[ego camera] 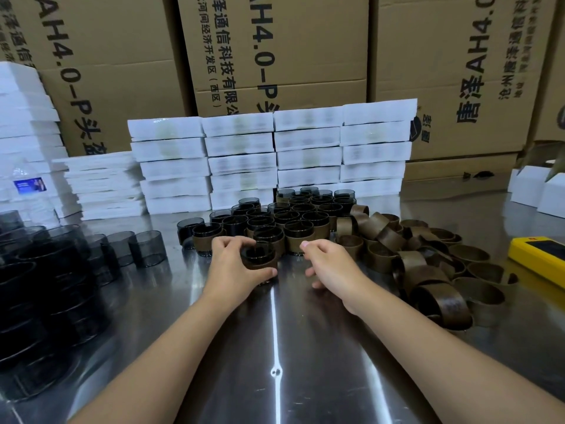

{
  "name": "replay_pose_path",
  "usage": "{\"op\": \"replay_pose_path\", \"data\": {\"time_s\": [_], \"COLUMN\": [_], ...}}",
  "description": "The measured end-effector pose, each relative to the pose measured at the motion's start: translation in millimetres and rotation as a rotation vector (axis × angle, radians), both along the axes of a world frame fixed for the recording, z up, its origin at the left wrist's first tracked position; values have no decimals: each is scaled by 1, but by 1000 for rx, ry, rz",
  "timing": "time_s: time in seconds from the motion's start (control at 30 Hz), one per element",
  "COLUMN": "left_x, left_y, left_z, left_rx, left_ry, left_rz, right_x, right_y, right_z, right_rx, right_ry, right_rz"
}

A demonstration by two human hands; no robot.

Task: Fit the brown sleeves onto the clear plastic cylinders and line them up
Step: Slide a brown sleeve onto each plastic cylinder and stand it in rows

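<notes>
My left hand (234,266) grips a clear cylinder wearing a brown sleeve (260,261), set upright on the steel table at the front of a packed group of sleeved cylinders (290,220). My right hand (328,266) hovers just right of it, fingers loosely curled and holding nothing. A heap of loose brown sleeves (425,264) lies to the right. Bare smoky clear cylinders (46,286) are stacked on the left, with a few lying on their sides (146,247).
The steel table (275,347) stretches toward me. Stacks of white foam trays (272,157) stand behind the cylinders, with cardboard boxes (275,50) behind them. More white stacks (27,133) rise at far left. A yellow device (538,255) sits at the right edge.
</notes>
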State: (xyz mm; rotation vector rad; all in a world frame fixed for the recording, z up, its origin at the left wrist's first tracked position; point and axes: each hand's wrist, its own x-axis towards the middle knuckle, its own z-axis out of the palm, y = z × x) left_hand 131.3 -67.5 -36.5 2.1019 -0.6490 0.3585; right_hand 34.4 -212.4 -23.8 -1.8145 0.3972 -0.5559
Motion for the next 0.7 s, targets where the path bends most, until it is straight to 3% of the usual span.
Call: {"op": "replay_pose_path", "data": {"time_s": [0.17,0.3,0.47,0.7], "left_x": [14,22,28,31], "left_y": [10,19,21,11], "left_z": [0,0,0,-4], "left_rx": [-50,124,-88,-124], "left_ry": [151,230,323,349], "left_rz": [134,324,199,144], "right_x": [0,1,2,1], "right_y": [0,0,0,2], "right_z": [-1,-1,-2,-2], "right_rx": [39,38,37,21], "right_ry": [-12,-7,4,13], "right_rz": [18,16,16,16]}}
